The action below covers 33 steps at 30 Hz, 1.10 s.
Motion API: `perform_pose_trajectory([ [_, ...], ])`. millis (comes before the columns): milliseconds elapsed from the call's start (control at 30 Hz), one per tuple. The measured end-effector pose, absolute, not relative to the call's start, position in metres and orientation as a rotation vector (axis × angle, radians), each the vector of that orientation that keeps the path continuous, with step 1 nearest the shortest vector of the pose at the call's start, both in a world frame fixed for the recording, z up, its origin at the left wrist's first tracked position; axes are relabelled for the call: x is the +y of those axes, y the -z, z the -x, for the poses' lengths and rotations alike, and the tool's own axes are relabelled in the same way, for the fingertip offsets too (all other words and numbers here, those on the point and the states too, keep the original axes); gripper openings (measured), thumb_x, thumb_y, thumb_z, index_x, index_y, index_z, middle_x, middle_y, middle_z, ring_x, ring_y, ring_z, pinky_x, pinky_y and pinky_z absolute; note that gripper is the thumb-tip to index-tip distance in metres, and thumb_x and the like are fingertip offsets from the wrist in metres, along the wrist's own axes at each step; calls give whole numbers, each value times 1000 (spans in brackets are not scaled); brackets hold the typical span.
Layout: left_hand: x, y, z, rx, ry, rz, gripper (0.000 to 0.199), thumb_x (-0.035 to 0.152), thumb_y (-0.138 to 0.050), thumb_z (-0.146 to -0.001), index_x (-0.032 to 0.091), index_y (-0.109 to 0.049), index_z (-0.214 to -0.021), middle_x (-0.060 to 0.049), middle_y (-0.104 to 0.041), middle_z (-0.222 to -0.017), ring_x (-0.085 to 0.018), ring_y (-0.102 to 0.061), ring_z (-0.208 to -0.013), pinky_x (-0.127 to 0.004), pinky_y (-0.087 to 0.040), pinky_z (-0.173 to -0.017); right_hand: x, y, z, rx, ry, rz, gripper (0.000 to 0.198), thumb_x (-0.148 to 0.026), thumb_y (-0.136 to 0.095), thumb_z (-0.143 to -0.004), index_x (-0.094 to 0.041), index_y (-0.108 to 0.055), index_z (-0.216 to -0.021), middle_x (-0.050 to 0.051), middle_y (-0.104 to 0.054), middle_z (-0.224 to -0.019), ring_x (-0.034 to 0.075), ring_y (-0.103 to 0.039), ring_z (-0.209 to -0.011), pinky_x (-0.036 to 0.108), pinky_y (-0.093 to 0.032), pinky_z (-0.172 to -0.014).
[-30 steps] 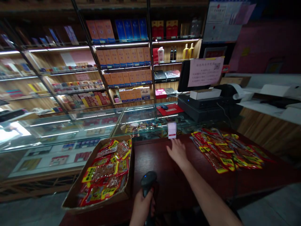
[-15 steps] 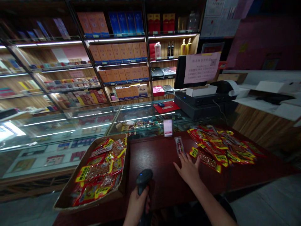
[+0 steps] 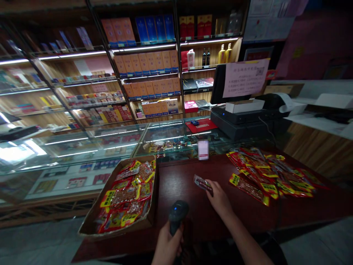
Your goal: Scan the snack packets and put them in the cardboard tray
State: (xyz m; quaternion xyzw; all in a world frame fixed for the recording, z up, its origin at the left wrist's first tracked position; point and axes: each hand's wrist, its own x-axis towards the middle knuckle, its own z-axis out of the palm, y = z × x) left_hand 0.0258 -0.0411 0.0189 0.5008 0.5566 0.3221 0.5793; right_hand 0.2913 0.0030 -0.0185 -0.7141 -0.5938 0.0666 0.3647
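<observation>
My left hand [image 3: 169,239] is wrapped round the handle of a black barcode scanner [image 3: 178,211], whose head points forward over the dark red counter [image 3: 176,176]. In my right hand [image 3: 217,198] is a small, dark snack packet [image 3: 202,183], pinched at its right end and held to the upper right of the scanner. Left of the scanner, a cardboard box [image 3: 154,191] holds several red and yellow snack packets [image 3: 125,195]. A loose pile of similar snack packets [image 3: 264,171] lies on the counter to the right of my right hand.
A glass display case [image 3: 116,138] borders the counter's far side, and a small white card [image 3: 203,150] stands there. Behind the pile are a black cash register [image 3: 239,123] and a monitor with a paper sign [image 3: 245,79]. Lit shelves with boxes [image 3: 149,62] line the wall.
My right hand has picked the dark snack packet up off the counter and drawn it left, toward the scanner. The scanner in my left hand has tilted slightly. The camera view has shifted a little.
</observation>
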Motion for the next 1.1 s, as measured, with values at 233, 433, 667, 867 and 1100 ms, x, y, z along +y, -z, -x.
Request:
perform_pose_trajectory([
  [233,-51,-46,-26,1226,-712,-1361,26,41,-68,-78,17,-63,-86,7,-52,-49,-10,-46,-39,-20,-35,-39,-10,17,-287,-1499,-445,1659,46,-12,-49,-84,-25,-62,-126,6,-68,-126,22,-65,-117,37,-49,-104],
  [433,-42,-57,-32,1238,-669,-1404,17,32,-63,-80,17,-62,-87,6,-56,-52,-11,-48,-41,-21,-36,-42,-6,15,-288,-1466,-463,1700,51,-10,-51,-80,-26,-62,-128,6,-68,-127,22,-65,-116,37,-49,-103],
  [667,-42,-47,-31,1262,-702,-1324,17,34,-60,-81,18,-57,-88,6,-57,-52,-11,-50,-37,-20,-36,-37,-11,12,-290,-1298,-605,1588,43,-24,-60,-79,-25,-65,-121,6,-70,-125,25,-65,-116,42,-47,-105],
  [867,-35,-16,-27,1338,-771,-1128,29,47,-62,-80,20,-54,-84,5,-56,-48,-12,-49,-33,-21,-35,-33,18,-27,-250,-1018,-1053,1298,53,-35,-70,-73,-22,-61,-123,7,-73,-118,23,-71,-94,34,-58,-79],
  [1100,-34,-15,-25,1312,-794,-1077,30,48,-64,-78,21,-53,-86,5,-58,-49,-12,-48,-33,-22,-37,-33,105,-99,-97,-1509,-1139,1018,59,-21,-74,-70,-23,-56,-127,7,-72,-120,20,-72,-98,37,-58,-87],
])
